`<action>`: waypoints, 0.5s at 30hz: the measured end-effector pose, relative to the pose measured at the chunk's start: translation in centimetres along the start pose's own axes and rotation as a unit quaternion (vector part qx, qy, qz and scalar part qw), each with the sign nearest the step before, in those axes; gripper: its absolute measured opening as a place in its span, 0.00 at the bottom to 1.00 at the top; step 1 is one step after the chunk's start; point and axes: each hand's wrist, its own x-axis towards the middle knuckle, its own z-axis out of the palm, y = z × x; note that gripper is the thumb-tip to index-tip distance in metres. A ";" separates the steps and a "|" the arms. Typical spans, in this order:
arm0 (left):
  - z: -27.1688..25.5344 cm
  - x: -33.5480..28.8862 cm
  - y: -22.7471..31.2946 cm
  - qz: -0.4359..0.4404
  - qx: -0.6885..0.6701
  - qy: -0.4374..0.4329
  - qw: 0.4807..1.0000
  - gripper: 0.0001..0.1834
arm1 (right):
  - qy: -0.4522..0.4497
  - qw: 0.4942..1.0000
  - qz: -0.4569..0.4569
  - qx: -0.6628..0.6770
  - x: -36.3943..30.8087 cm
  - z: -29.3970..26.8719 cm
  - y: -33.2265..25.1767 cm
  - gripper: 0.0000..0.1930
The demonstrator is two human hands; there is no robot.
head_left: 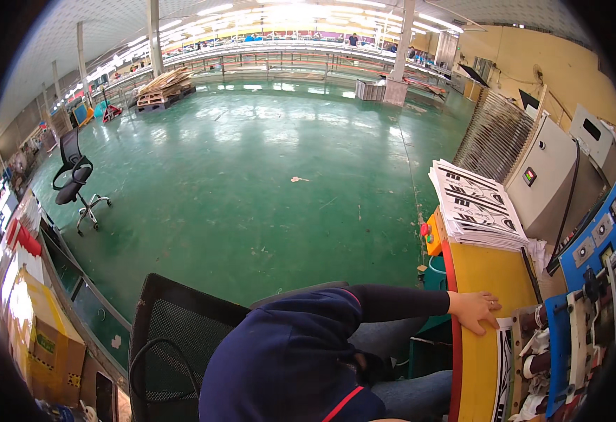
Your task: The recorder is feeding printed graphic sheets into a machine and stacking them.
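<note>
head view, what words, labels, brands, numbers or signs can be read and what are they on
Described only, wording not copied:
White sheets stacked on the yellow table: bold black lettering, with smaller lettering among it.
White strip at the table's right side: black print, too partial to read.
Grey cabinet: small lit panel, too small to read.
Cardboard box: greenish label, too blurred to read.

Yellow tabletop (475, 380) beneath spread fingers (489, 306)

The flat, red-edged tabletop lay directly under the fingers and ran away to both sides of them. A white sheet (504, 369) with bold black print lay flat just beside them; whether they touched was unclear.
</note>
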 end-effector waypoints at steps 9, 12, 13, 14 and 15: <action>-0.2 0.1 -0.1 -0.005 -0.002 -0.005 1.000 0.30 | -0.008 0.999 0.022 0.043 0.1 -0.9 -1.2 0.20; -0.4 0.4 0.1 0.003 -0.007 -0.005 1.000 0.31 | 0.029 0.999 -0.020 0.040 -0.2 -0.5 0.0 0.20; -0.4 0.5 0.2 0.002 -0.010 -0.007 1.000 0.31 | 0.031 0.999 -0.020 0.039 -0.2 -0.5 0.0 0.20; -0.4 0.5 0.2 0.003 -0.011 -0.006 1.000 0.31 | 0.024 0.999 -0.006 0.038 -0.2 -0.6 -0.2 0.20; -0.3 0.5 0.2 0.002 -0.010 -0.009 1.000 0.31 | 0.016 0.999 0.006 0.037 -0.2 -0.7 -0.4 0.20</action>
